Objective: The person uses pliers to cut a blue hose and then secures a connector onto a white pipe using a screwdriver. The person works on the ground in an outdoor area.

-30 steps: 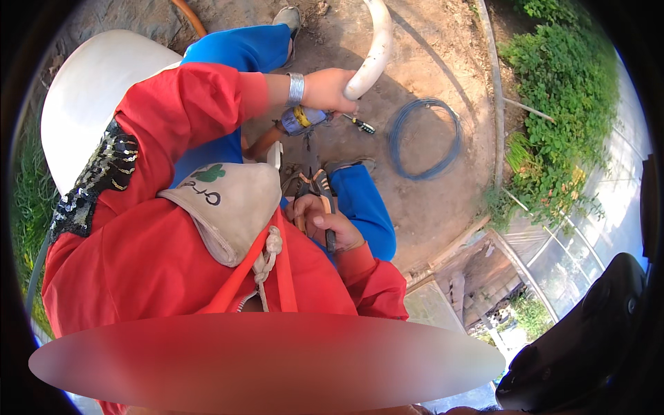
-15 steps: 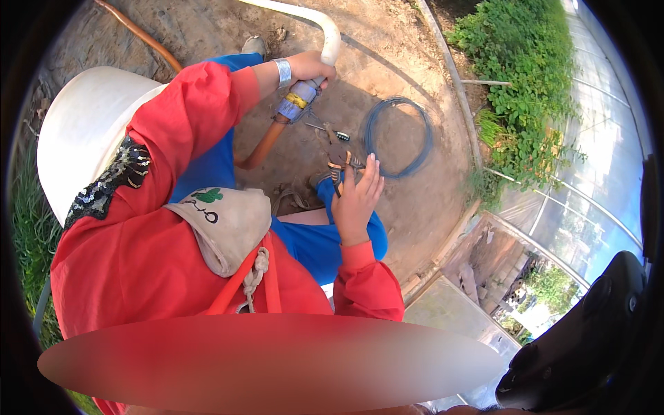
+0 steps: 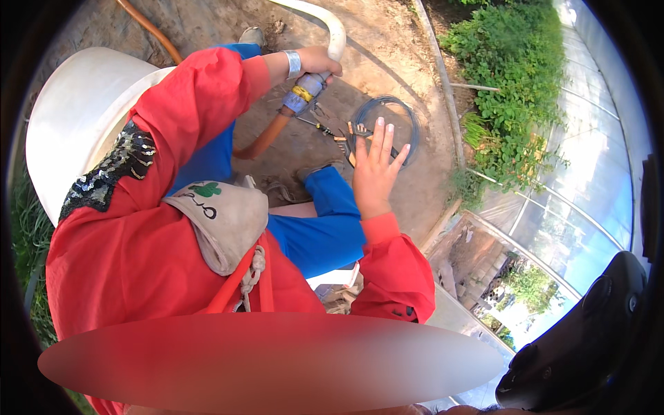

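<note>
My left hand (image 3: 317, 61) is wrapped round the end of a white hose (image 3: 337, 38), where it meets a joint bound with purple and yellow wrapping (image 3: 302, 93). An orange hose (image 3: 261, 140) runs down from that joint. My right hand (image 3: 375, 169) is raised with its fingers spread and seems to hold nothing. Beside its thumb and index finger are pliers (image 3: 360, 130) with orange and black handles, partly hidden by the hand; whether they touch is unclear. A screwdriver (image 3: 324, 128) lies on the ground between the joint and the pliers.
A coil of grey-blue wire (image 3: 415, 124) lies on the soil beyond my right hand. Green plants (image 3: 508, 97) grow along a raised edging (image 3: 448, 90) at the right, beside a plastic-sheeted wall (image 3: 588, 138). A white bucket-like container (image 3: 76, 117) stands at the left.
My right hand has moved away from me and to the right, its fingers spreading wider. The pliers now sit farther forward, nearer the coil. My left hand keeps its grip on the hose.
</note>
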Tool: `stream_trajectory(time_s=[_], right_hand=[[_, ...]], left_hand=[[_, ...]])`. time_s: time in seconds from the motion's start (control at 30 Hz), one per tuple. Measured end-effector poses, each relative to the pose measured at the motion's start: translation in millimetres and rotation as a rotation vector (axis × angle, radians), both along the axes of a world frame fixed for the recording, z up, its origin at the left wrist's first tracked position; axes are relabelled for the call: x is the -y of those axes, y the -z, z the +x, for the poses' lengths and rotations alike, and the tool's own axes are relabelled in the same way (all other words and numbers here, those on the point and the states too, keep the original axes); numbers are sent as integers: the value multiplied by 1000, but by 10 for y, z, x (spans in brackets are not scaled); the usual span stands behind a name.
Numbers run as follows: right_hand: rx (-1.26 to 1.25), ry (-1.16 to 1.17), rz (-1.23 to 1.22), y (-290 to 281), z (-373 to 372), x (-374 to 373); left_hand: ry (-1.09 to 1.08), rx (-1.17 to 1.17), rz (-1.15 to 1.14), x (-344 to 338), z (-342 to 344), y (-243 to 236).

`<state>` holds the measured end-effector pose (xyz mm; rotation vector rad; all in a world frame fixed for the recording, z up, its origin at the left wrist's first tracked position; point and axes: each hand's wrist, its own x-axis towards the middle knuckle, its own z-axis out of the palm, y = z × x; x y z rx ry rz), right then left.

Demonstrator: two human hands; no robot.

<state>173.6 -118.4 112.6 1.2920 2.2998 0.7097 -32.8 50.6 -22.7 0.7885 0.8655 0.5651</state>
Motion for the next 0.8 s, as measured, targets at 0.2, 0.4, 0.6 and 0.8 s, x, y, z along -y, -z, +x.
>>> stream_trajectory(time_s=[0.2,0.4,0.6,0.8], right_hand=[[19,30,-19,31,-2,-32],[-44,5,-18,38,-45,-28],[-139,12,-38,40,-32,-37],[-46,-53,1,37,35,-167]], left_hand=[[-3,-24,10,-11,-9,61],[-29,3,-12,-2,-46,29],[14,-27,-6,-14,-82,2],[14,22,-26,4,-63,34]])
